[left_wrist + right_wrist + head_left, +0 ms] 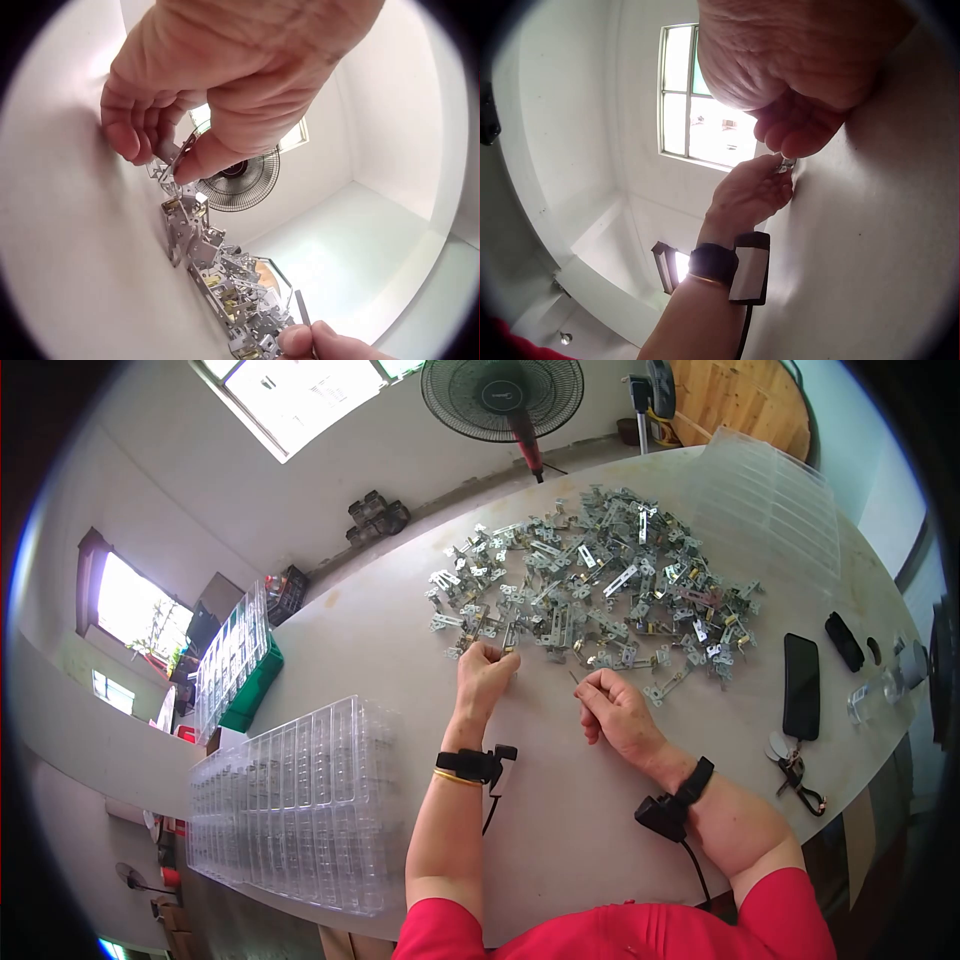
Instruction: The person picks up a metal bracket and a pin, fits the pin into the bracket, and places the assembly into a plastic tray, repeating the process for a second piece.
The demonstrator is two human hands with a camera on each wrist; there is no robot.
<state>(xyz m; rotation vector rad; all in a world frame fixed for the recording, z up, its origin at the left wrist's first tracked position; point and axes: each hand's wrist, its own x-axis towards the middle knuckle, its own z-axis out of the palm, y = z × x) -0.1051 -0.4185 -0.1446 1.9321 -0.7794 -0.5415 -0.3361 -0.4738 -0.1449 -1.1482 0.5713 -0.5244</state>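
My left hand [484, 680] is at the near left edge of a heap of small metal brackets [590, 585]. In the left wrist view its thumb and fingers pinch a silver metal bracket [180, 155], partly hidden by the fingers. To the right, my right hand [622, 715] pinches a thin, dark, flat strip [302, 306] between thumb and forefinger. Its end points up and away from the fingertips, apart from the left hand. Some brackets in the heap show brass-coloured parts. In the right wrist view, the curled fingers of the right hand hide the strip.
Stacked clear plastic trays [290, 800] stand at the left. Another clear tray [770, 500] lies at the back right. A phone [801, 685], keys [792, 768] and a clear bottle [880, 688] are on the right. A fan [502, 398] stands beyond the table.
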